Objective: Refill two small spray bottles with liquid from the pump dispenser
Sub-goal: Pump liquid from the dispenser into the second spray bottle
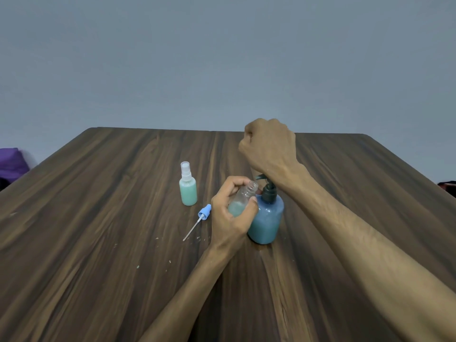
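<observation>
- Both forearms come in from the near edge over my wooden table (98, 243), left one from near centre, right one from the near right corner.
- Small pale flecks (158, 237) sit scattered on the wood near my left arm.
- Left hand (229, 213) is wrapped round the open spray bottle (243, 199), fingers and thumb curled on its body, bottle tilted so its uncapped neck leans right toward the pump.
- That bottle is clear, with some pale green liquid in the lower part; how full it is I can't say, my fingers cover much of it.
- Pump dispenser (267, 220) stands upright on the table just right of my left hand, touching it; blue-green liquid inside, dark pump head on top.
- Dispenser's spout points left and far, close above the open neck; whether liquid is coming out I can't tell.
- Loose blue spray cap (204, 212) with its thin dip tube lies flat on the table just left of my left hand, tube pointing near-left.
- Second spray bottle (188, 187) stands upright further left and a bit farther away, clear cap on, filled with pale green liquid, apart from everything else.
- Right hand (269, 146) is curled in a fist holding nothing, wrist bent over the pump head, heel of the hand or wrist on top of it.
- Purple fabric (11, 161) shows past the far left table edge; plain grey wall behind.
</observation>
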